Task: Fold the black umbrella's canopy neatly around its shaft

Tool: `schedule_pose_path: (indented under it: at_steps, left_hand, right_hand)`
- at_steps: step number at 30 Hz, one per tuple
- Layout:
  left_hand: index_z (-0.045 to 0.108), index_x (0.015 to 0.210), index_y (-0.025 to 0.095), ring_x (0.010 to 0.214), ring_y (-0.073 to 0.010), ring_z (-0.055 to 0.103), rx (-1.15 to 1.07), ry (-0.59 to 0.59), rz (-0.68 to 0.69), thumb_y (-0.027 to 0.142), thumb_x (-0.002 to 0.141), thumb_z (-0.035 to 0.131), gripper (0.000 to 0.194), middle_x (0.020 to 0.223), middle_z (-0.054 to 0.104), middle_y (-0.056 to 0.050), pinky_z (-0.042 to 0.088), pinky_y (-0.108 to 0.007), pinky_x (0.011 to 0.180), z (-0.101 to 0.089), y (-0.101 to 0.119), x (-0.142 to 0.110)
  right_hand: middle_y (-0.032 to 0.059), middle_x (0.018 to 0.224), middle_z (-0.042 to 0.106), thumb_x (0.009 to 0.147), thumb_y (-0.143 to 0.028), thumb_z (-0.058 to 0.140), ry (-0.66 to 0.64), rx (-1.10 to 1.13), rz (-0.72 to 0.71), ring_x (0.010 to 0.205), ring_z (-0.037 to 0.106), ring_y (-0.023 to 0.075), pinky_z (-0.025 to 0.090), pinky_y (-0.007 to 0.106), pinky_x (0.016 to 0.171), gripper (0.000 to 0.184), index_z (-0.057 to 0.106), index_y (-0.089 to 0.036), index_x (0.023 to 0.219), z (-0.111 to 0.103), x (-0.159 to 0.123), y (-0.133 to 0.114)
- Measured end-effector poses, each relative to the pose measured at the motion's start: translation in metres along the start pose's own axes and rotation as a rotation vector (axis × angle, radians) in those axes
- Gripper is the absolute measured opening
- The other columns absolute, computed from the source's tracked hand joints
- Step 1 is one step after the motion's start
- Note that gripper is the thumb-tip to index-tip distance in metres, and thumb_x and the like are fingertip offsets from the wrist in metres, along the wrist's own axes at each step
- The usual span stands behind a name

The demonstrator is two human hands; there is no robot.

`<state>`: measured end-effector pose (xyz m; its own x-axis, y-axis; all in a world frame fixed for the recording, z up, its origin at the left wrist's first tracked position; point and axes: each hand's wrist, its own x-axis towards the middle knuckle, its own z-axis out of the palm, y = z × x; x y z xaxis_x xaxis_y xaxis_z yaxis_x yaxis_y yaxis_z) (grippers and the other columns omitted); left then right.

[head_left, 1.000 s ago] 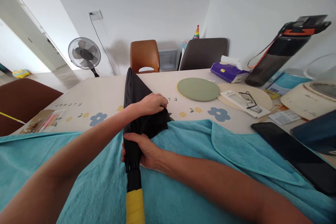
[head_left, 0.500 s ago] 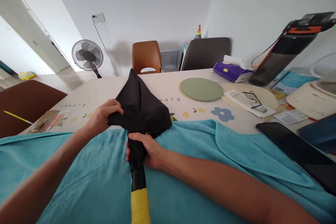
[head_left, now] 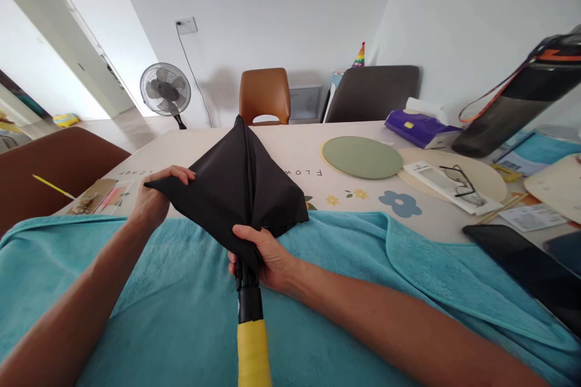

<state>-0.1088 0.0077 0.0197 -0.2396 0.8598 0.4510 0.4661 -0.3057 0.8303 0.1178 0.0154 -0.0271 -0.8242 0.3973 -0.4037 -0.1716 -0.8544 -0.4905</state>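
Note:
A black folding umbrella with a yellow handle lies over a turquoise towel, its tip pointing away from me. My right hand is closed around the bunched ribs just above the handle. My left hand pinches the edge of the black canopy and holds it stretched out to the left, so the fabric fans into a wide flap.
The table carries a green round mat, glasses on a leaflet, a purple tissue pack, a dark bottle and a black tablet. Chairs stand at the far side, a fan behind.
My left hand left the right side of the folded canopy, took its left edge and drew it outward to the left, spreading the fabric. My right hand kept its grip.

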Motion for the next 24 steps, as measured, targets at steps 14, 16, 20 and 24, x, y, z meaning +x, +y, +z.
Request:
schedule_pose_path:
  at_steps: [14, 16, 20, 24]
  left_hand:
    - [0.052, 0.057, 0.016, 0.058, -0.0109, 0.041, 0.407, -0.442, -0.227, 0.026, 0.07, 0.04, 0.02, 0.058, 0.049, 0.002, 0.032, -0.023, 0.055, -0.015, -0.021, 0.005]
    - [0.053, 0.057, 0.016, 0.057, -0.011, 0.042, 0.419, -0.507, -0.239, 0.025, 0.068, 0.04, 0.019, 0.057, 0.05, 0.002, 0.033, -0.022, 0.055, -0.013, -0.026, 0.005]
    - [0.056, 0.057, 0.017, 0.057, -0.0126, 0.047, 0.529, -0.632, -0.239, 0.02, 0.064, 0.039, 0.018, 0.056, 0.053, 0.002, 0.037, -0.023, 0.057, -0.005, -0.038, 0.002]
    - [0.061, 0.062, 0.02, 0.064, -0.0153, 0.053, 0.616, -0.671, -0.182, 0.015, 0.059, 0.039, 0.023, 0.064, 0.06, 0.001, 0.041, -0.024, 0.062, -0.005, -0.036, 0.001]
  right_hand:
    - [-0.0009, 0.048, 0.052, 0.074, -0.032, 0.057, 0.034, -0.061, -0.025, 0.04, 0.052, 0.013, 0.044, 0.024, 0.04, 0.02, 0.048, -0.014, 0.071, -0.001, 0.001, 0.001]
    - [-0.0017, 0.047, 0.051, 0.074, -0.031, 0.057, 0.042, -0.066, -0.033, 0.039, 0.051, 0.0129, 0.044, 0.024, 0.038, 0.019, 0.048, -0.015, 0.071, 0.0, 0.0, 0.001]
    - [-0.0041, 0.046, 0.048, 0.073, -0.029, 0.058, 0.091, -0.053, -0.03, 0.036, 0.049, 0.0108, 0.044, 0.024, 0.038, 0.019, 0.046, -0.016, 0.067, 0.002, 0.0, 0.001]
    - [-0.0051, 0.047, 0.047, 0.071, -0.027, 0.06, 0.131, -0.054, -0.031, 0.036, 0.047, 0.0097, 0.044, 0.024, 0.037, 0.019, 0.045, -0.017, 0.067, 0.003, 0.0, 0.002]
